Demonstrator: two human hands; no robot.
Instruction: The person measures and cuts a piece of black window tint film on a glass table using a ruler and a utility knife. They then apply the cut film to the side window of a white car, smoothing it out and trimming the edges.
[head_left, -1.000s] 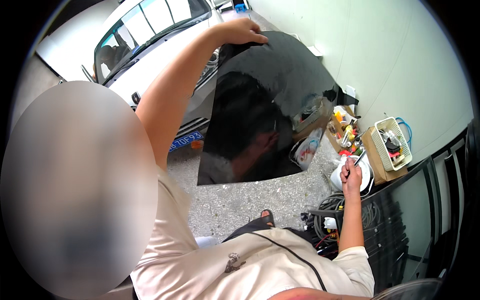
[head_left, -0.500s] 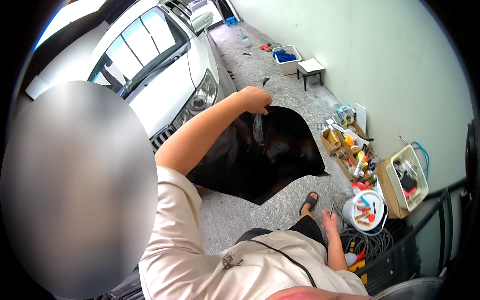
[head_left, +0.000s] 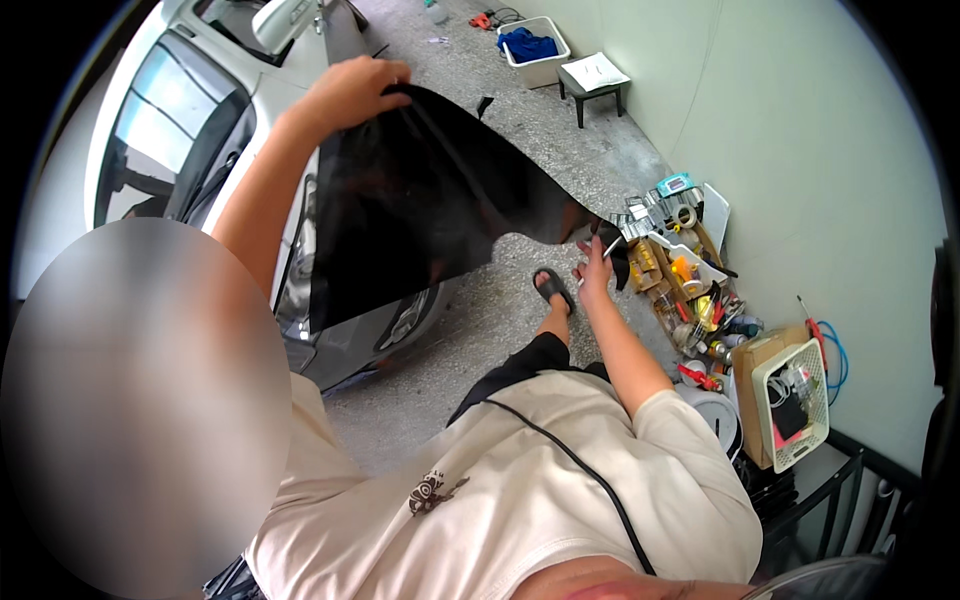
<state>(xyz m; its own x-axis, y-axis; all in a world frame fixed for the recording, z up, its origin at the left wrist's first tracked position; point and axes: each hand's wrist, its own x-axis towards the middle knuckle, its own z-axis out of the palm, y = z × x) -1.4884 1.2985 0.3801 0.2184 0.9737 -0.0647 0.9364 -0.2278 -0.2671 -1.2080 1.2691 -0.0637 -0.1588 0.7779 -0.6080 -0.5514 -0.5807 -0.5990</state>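
My left hand (head_left: 358,90), raised over the car's front, grips the upper corner of a glossy black sheet of film (head_left: 420,190). The sheet hangs from it and stretches rightward to a narrow, curled end. Beside that end is my right hand (head_left: 594,272), its fingers closed around a thin silver pen-like tool (head_left: 612,246). Whether the right fingers also touch the film, I cannot tell. Behind the sheet stands a silver-white car (head_left: 270,75), its headlight (head_left: 296,275) partly covered by the film.
Along the wall, cardboard boxes (head_left: 655,285) hold tapes, bottles and tools. A cream basket (head_left: 800,425) and a white bucket (head_left: 712,412) stand nearer. Farther back are a dark stool (head_left: 590,88) and a white bin (head_left: 545,68) with blue cloth. A blurred oval hides the left side.
My left hand has moved left and farther away, pulling the film up over the car's front. My right hand has risen from beside my leg to the film's right end, still holding the tool.
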